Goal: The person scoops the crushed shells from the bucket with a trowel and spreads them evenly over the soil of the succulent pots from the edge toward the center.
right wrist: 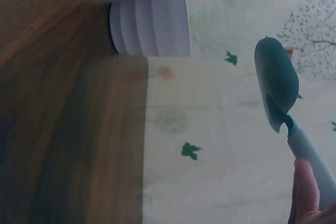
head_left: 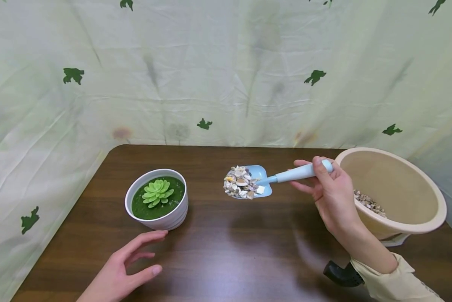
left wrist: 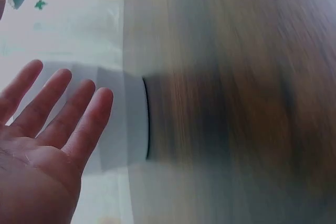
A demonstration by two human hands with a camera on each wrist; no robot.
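A light blue hand trowel [head_left: 261,175] is in the air over the middle of the table, its blade heaped with small pebbles and shell bits [head_left: 241,183]. My right hand [head_left: 333,195] grips its pale handle near the end. In the right wrist view the trowel [right wrist: 278,77] shows its underside, well above the table. To the left stands a white ribbed pot [head_left: 174,209] with a green succulent [head_left: 157,193] on a green, moss-like surface. My left hand [head_left: 125,262] is close to the pot's near side, fingers extended and holding nothing; the left wrist view shows its bare palm.
A large cream planter [head_left: 395,167] stands at the right behind my right forearm, with more pebbles [head_left: 369,203] inside. The brown wooden table [head_left: 218,251] meets a pale leaf-patterned cloth [head_left: 226,75] at the back and left. A black strap piece [head_left: 343,274] sits at my right wrist.
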